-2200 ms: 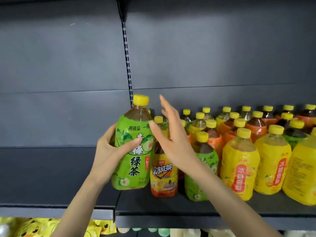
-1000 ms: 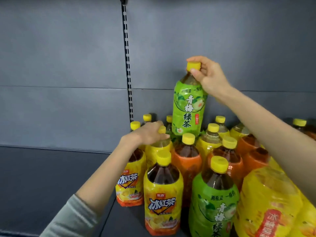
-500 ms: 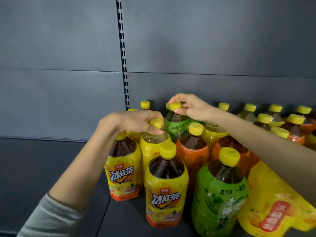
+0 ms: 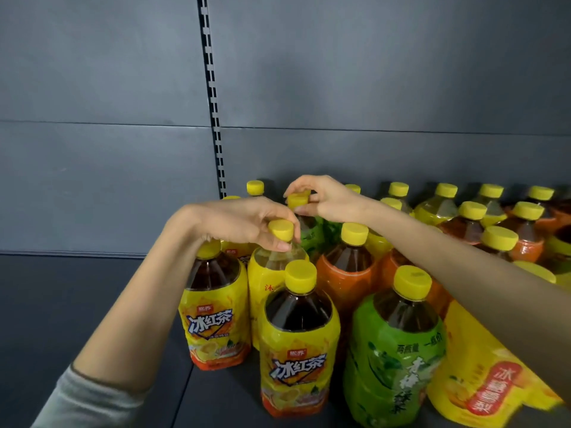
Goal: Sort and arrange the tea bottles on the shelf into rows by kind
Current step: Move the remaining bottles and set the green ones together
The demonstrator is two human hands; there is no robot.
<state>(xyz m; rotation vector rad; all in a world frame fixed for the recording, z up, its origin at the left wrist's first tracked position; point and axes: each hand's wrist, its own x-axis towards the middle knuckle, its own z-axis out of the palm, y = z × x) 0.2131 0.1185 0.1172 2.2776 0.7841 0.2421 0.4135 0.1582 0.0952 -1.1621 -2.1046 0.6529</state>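
Dark grey shelf [image 4: 92, 319], head view: tea bottles [image 4: 469, 223] stand packed in the right section, kinds mixed. Fingers [image 4: 278, 244] of the left hand [image 4: 228, 223] grasp the cap of a pale yellow bottle [image 4: 275, 267] in the second row. The right hand [image 4: 330, 202] pinches the cap of a green tea bottle [image 4: 312, 233] farther back. Risk: neighbours touch on all sides, so a tilted lift or a forearm sweep can topple the front bottles [image 4: 296, 335] off the edge.

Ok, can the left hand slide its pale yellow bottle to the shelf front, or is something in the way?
Blocked. The front dark-tea bottle stands before the pale yellow bottle, the left dark-tea bottle beside it, an orange bottle at its right. The left hand grips its cap; upward looks free.
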